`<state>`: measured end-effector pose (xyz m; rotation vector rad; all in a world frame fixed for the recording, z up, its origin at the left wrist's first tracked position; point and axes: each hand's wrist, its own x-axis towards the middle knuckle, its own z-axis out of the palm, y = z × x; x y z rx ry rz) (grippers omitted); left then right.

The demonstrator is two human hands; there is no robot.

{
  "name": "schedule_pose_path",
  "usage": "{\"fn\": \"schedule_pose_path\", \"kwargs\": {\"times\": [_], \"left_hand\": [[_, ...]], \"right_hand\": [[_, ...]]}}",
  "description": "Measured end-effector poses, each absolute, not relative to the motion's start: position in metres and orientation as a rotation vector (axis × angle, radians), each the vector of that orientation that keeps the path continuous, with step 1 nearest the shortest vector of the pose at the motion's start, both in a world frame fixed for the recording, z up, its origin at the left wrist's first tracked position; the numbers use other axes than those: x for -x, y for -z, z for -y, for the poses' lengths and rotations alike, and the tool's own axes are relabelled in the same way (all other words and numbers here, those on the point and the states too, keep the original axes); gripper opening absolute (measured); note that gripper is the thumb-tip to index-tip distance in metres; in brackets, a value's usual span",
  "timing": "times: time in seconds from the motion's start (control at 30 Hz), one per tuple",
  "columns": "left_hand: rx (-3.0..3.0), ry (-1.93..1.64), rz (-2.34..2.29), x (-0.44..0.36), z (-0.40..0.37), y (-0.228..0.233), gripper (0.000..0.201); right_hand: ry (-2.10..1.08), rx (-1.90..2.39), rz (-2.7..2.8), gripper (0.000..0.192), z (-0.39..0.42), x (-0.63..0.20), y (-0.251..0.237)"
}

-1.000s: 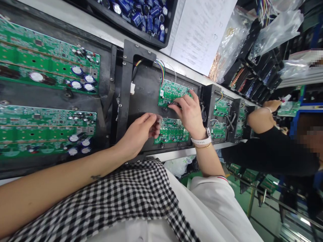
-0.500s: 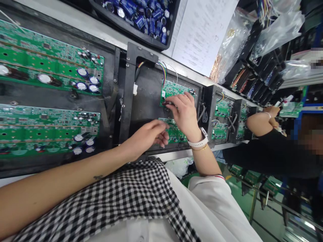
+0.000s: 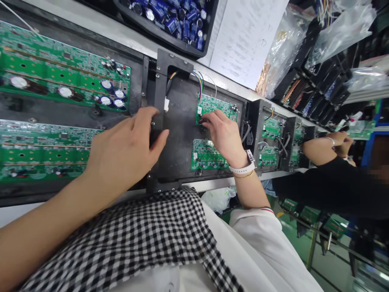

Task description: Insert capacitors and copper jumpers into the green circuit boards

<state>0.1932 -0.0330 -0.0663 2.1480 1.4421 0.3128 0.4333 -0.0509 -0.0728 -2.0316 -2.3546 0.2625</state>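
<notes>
My left hand is closed around the upright bar of a black fixture frame, thumb on the near side and fingers on the far side. My right hand, with a white watch at the wrist, rests on the upper small green circuit board. Its fingertips pinch a small dark component at that board's left edge. A second small green board lies just below on the same black carrier plate. Coloured wires run to the upper board.
Two long green boards with capacitors lie at the left. A black tray of blue capacitors and a paper sheet sit behind. More fixtures with small boards follow at the right, where another person's arm works.
My left hand has moved left from the lower small board and taken hold of the black frame bar. My right hand stayed on the upper board, shifting slightly left.
</notes>
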Motion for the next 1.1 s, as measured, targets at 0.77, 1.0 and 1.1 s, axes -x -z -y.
{"fn": "schedule_pose_path", "kwargs": {"times": [0.77, 1.0, 1.1], "left_hand": [[-2.442, 0.363, -1.380, -0.216, 0.030, 0.055, 0.071], [-2.389, 0.403, -1.334, -0.216, 0.029, 0.053, 0.074], [-2.356, 0.434, -1.381, -0.218, 0.029, 0.060, 0.078]], "right_hand": [[-0.329, 1.862, 2.444, 0.022, 0.048, -0.450, 0.077], [-0.279, 1.821, 2.475, 0.021, 0.046, -0.446, 0.079], [-0.280, 1.798, 2.503, 0.023, 0.046, -0.448, 0.078]]}}
